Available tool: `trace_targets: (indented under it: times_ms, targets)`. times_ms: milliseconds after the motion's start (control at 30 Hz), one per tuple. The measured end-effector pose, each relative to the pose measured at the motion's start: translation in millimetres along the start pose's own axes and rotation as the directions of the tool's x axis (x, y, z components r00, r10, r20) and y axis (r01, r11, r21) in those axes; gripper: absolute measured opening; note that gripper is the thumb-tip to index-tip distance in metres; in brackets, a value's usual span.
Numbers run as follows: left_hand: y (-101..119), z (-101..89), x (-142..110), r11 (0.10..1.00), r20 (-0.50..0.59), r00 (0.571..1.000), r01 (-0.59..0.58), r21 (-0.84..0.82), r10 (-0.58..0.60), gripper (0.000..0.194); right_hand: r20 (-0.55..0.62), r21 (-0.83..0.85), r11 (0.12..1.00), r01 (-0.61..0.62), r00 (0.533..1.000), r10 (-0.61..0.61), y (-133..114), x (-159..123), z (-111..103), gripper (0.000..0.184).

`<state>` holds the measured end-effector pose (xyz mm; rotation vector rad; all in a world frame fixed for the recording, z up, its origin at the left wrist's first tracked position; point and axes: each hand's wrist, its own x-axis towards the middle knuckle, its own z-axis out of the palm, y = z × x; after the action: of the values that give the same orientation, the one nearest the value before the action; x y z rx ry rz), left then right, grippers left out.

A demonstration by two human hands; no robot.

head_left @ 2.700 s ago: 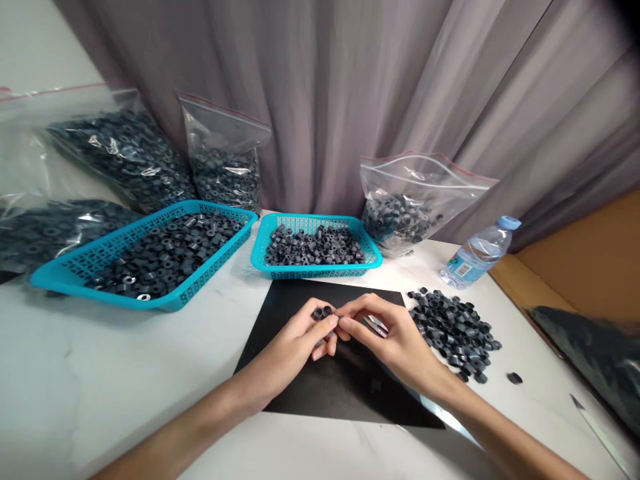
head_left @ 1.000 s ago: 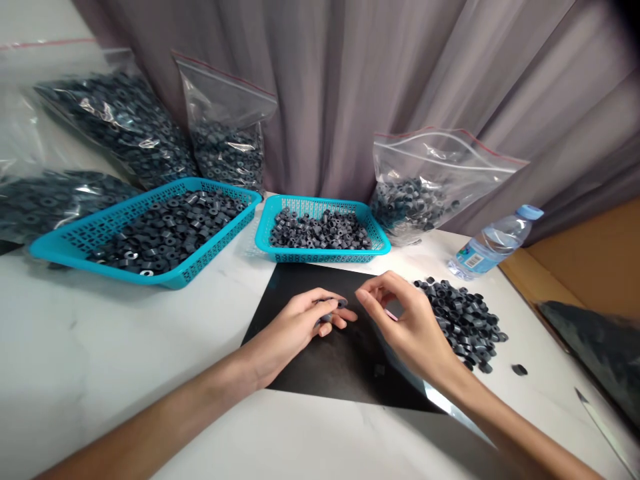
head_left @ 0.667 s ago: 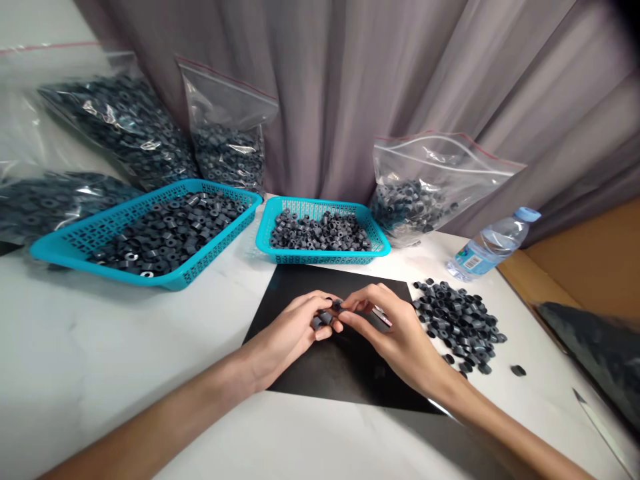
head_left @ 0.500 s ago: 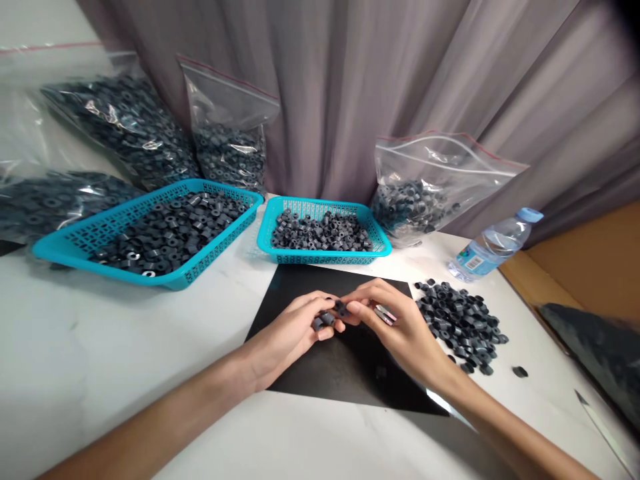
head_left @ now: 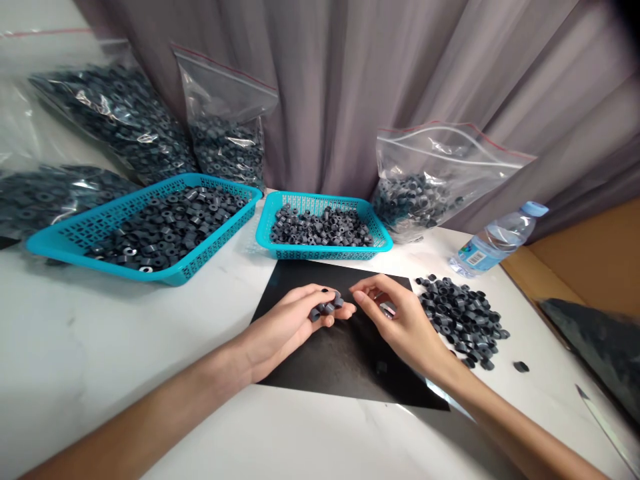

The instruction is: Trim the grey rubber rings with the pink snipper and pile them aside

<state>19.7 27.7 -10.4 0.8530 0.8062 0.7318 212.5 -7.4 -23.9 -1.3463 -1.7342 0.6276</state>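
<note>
My left hand (head_left: 295,313) is closed around several small dark grey plastic rings (head_left: 327,308), which show between its thumb and curled fingers. It hovers above a black mat (head_left: 330,360). Just to the right, my right hand (head_left: 390,310) has its fingers curled and its thumb and forefinger tips close together. A small shiny metallic tool (head_left: 387,309) shows inside that hand, mostly covered by the fingers, so its kind is unclear. The two hands are slightly apart.
A loose heap of grey rings (head_left: 463,317) lies right of the mat. Behind stand a small turquoise basket (head_left: 325,253) and a larger one (head_left: 183,272), both with rings. Zip bags of rings (head_left: 227,150) lean on the curtain. A water bottle (head_left: 495,240) stands at right.
My right hand has drawn away from my left, leaving a small gap. The ring that was between the fingertips is now among those in my left hand. The view has shifted slightly.
</note>
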Motion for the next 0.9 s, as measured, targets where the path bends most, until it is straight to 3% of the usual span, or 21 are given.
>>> trace_targets:
  times_ms: [167,333,467,600,733,833,900]
  targets:
    - [6.4,3.7,-4.9,1.0,-0.007,1.0,0.009,-0.026,-0.01,0.006,0.002,-0.111,0.993,0.026,1.0,-0.025,3.1,1.4,-2.5,0.012]
    - [16.0,0.5,-4.1,0.999,-0.086,0.996,-0.004,-0.053,0.0,0.008,0.18,-0.44,0.887,0.138,0.982,-0.063,-9.9,-12.2,8.2,0.016]
    - [34.6,-5.0,-0.9,0.995,-0.134,0.988,-0.084,-0.055,0.076,0.014,0.387,-0.467,0.795,0.387,0.898,-0.21,-36.1,-28.4,35.0,0.033]
    - [45.0,-8.8,2.8,0.993,-0.189,0.979,-0.088,-0.085,0.07,0.018,0.46,-0.43,0.736,0.523,0.828,-0.32,-44.0,-32.2,57.5,0.044]
    - [35.5,-13.0,7.6,0.99,-0.16,0.982,-0.112,-0.083,0.098,0.011,0.384,-0.329,0.83,0.45,0.867,-0.318,-35.8,-27.5,57.0,0.028]
    - [23.7,-16.3,10.4,0.992,-0.142,0.985,-0.11,-0.062,0.1,0.012,0.22,-0.162,0.936,0.314,0.936,-0.276,-34.6,-21.8,40.5,0.023]
    - [17.5,-17.4,10.7,0.994,-0.141,0.986,-0.1,-0.046,0.092,0.012,0.116,-0.035,0.982,0.186,0.977,-0.18,-36.7,-17.9,26.3,0.018]
